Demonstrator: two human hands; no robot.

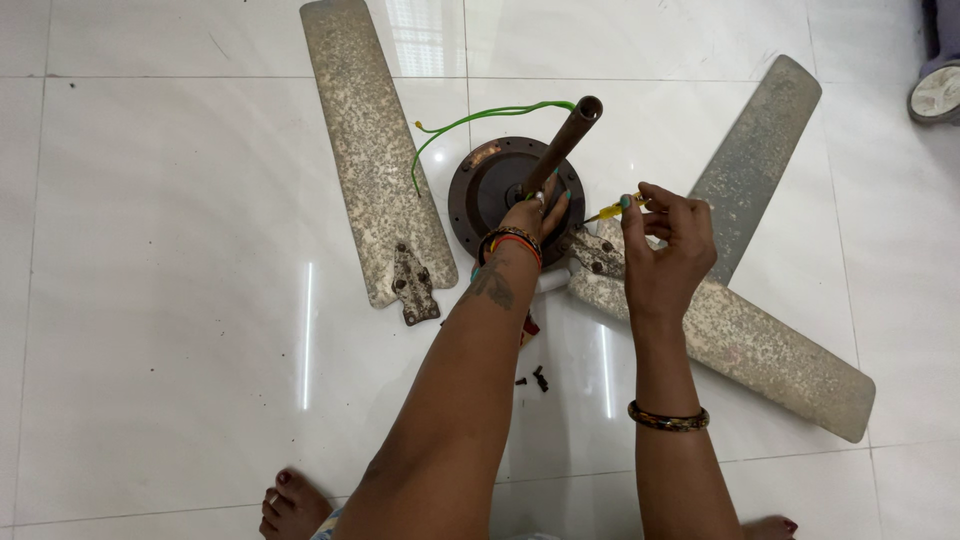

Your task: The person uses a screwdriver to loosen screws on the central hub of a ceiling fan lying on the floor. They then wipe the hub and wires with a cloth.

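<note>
A rusty ceiling fan motor (490,175) lies on the white tiled floor with its brown down-rod (565,140) sticking up. My left hand (535,212) grips the base of that rod. My right hand (665,235) holds a small yellow-handled screwdriver (612,210), its tip pointing toward the motor's right edge. One detached weathered blade (370,150) lies left of the motor, its bracket (413,285) nearest me. Two more blades (760,140) (740,340) spread right, under my right hand. A green wire (470,120) curls from the motor.
A few dark screws (535,379) lie on the floor between my forearms. A red and white object (535,300) is partly hidden under my left wrist. My bare feet (290,505) show at the bottom edge. A grey round object (938,92) sits at the top right.
</note>
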